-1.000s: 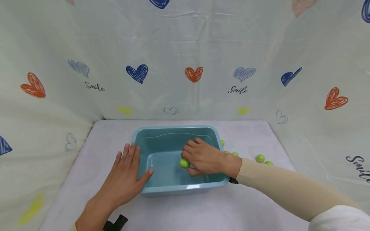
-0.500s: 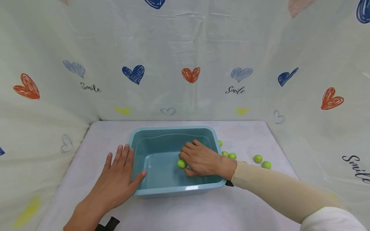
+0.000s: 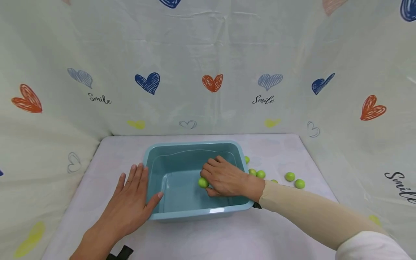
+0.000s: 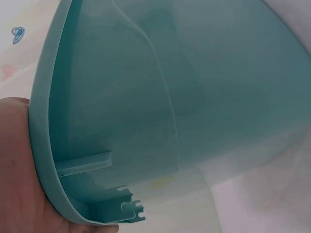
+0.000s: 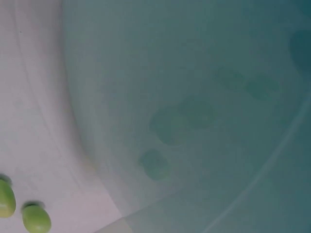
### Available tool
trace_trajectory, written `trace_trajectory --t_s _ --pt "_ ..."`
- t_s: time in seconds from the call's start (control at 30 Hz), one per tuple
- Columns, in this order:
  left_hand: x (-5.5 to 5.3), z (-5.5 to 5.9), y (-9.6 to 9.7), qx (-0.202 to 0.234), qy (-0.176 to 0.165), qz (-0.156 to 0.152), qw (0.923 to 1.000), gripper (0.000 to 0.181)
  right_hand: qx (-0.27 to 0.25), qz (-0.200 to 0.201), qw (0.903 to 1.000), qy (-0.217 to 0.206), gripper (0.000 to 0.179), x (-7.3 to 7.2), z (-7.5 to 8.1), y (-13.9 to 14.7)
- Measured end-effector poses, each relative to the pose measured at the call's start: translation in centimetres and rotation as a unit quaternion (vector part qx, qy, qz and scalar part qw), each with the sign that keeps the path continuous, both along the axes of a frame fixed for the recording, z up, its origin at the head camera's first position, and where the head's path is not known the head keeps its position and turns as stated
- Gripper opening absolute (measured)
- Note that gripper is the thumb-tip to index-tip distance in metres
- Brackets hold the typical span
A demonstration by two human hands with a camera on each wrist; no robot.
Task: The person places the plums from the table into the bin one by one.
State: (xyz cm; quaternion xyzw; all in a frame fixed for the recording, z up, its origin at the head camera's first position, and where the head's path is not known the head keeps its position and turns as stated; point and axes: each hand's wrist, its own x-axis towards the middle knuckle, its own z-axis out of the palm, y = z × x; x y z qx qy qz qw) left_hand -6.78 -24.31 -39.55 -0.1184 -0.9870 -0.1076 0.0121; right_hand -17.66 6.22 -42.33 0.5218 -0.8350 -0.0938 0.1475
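Note:
A light blue plastic basin stands on the table. Inside it, the fingers of my right hand are curled, with a small round green fruit held between thumb and fingertips, low over the basin floor. My left hand rests along the basin's left rim, fingers straight and thumb reaching over the edge. From the left wrist, the hand lies against the outside of the rim. The right wrist view looks onto the basin wall, and the right hand itself is hidden there.
Several more green fruits lie right of the basin, two of them farther out; the right forearm partly covers another. In the right wrist view, fruits sit outside the wall. A heart-printed curtain hangs behind the white table.
The scene has shifted slightly left in the head view, and more of the fruits beside the right forearm show. Both hands keep nearly the same pose, the right still holding the fruit.

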Motion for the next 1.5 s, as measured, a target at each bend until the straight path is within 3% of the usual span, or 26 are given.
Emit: trace_trajectory --t_s 1.0,1.27,1.5 --pt "-0.1 -0.3 -0.1 0.017 -0.009 -0.002 0.9998 0.094 0.012 -0.001 0.9999 0.000 0.039 -0.1 0.0 0.0" --pt "-0.3 -0.2 0.0 0.016 -0.017 -0.002 0.9997 0.095 -0.064 -0.008 0.9979 0.006 0.038 0.1 1.0 0.7" --pt "-0.3 -0.3 0.1 0.016 -0.015 0.001 0.9998 0.097 -0.150 -0.054 0.9871 0.010 0.039 0.0 4.5 4.6"
